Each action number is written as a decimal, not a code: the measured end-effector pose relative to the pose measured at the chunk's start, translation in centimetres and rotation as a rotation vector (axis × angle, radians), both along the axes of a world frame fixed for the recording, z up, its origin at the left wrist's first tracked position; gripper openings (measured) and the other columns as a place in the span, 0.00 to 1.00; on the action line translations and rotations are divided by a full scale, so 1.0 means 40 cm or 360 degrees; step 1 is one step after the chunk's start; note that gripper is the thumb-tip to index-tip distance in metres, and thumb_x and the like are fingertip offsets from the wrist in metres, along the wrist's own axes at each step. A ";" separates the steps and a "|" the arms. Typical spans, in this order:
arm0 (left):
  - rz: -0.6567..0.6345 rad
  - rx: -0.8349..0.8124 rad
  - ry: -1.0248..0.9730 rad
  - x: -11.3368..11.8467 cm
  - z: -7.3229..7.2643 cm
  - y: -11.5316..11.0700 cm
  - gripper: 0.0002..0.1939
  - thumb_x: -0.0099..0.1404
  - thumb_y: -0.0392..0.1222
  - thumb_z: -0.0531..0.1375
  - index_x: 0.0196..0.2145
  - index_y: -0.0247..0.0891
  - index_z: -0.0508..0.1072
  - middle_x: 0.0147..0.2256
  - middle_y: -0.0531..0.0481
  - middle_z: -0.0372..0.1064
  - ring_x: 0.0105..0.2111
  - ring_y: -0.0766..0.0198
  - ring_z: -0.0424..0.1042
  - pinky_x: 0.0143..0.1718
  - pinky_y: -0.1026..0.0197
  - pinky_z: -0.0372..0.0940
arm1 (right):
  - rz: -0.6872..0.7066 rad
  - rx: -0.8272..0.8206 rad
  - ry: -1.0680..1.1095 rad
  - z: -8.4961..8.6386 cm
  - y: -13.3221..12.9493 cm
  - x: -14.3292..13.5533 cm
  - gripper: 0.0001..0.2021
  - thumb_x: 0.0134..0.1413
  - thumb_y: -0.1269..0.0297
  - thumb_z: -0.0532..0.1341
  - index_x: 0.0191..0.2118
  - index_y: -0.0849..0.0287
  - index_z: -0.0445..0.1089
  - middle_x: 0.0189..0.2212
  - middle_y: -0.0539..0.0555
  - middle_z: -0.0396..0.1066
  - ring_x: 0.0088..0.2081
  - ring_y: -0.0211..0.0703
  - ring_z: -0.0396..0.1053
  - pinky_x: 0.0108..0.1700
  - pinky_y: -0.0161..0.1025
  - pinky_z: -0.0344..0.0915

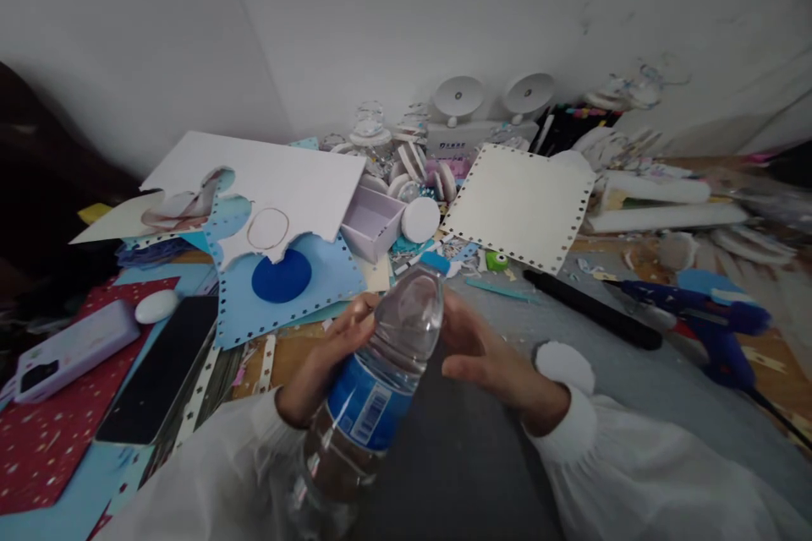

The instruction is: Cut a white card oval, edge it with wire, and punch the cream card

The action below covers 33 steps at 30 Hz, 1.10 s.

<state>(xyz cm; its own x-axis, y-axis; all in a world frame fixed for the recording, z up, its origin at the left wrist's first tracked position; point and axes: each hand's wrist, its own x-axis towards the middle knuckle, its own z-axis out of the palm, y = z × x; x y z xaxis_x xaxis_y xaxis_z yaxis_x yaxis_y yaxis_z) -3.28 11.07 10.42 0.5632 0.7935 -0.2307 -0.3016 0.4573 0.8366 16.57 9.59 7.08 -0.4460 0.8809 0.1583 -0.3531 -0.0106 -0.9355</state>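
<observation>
A clear plastic water bottle [406, 321] with a blue label and a blue cap [436, 262] leans to the right in front of me, close to my body. My left hand [336, 351] is closed around its left side, the fingers partly hidden behind it. On the other side, my right hand [485, 355] is open, thumb apart from the fingers. Its fingertips are next to the bottle's shoulder, just below the cap; whether they touch it I cannot tell. Below the right hand, a white round disc [564, 365] rests by the sleeve.
A blue glue gun [704, 313] and a black pen-like tool [593, 308] lie at right. White cut board [298, 177], blue sheet [330, 270] and cream sheet [520, 203] stand behind, around a lilac box [371, 220]. Phones [161, 372] lie at left.
</observation>
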 end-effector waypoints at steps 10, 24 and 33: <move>0.0233 0.0579 0.0788 0.021 0.011 -0.036 0.22 0.57 0.47 0.65 0.48 0.42 0.66 0.29 0.54 0.71 0.26 0.65 0.67 0.27 0.66 0.59 | -0.0298 -0.0026 0.0023 -0.011 -0.061 -0.059 0.41 0.42 0.50 0.69 0.60 0.45 0.49 0.60 0.55 0.56 0.61 0.53 0.54 0.60 0.53 0.55; 0.0058 0.0205 0.0430 0.012 -0.003 -0.019 0.21 0.56 0.49 0.64 0.44 0.40 0.64 0.26 0.55 0.69 0.22 0.68 0.66 0.24 0.67 0.57 | -0.0462 -0.0378 0.0156 -0.012 -0.022 -0.051 0.12 0.58 0.55 0.56 0.45 0.52 0.65 0.48 0.52 0.69 0.49 0.46 0.66 0.49 0.44 0.64; 0.0044 0.0049 0.0050 0.012 -0.041 -0.022 0.14 0.60 0.48 0.60 0.41 0.37 0.69 0.35 0.50 0.69 0.34 0.63 0.68 0.37 0.62 0.62 | -0.0212 -0.0307 0.0195 0.012 -0.020 -0.022 0.16 0.56 0.55 0.57 0.49 0.54 0.66 0.48 0.55 0.70 0.52 0.49 0.65 0.51 0.45 0.63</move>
<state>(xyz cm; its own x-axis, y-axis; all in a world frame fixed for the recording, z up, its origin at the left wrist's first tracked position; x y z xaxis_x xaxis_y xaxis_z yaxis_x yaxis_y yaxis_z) -2.80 10.20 8.79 0.5340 0.8155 -0.2232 -0.2872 0.4233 0.8593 15.68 8.80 7.58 -0.3116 0.9498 0.0275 -0.4741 -0.1304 -0.8708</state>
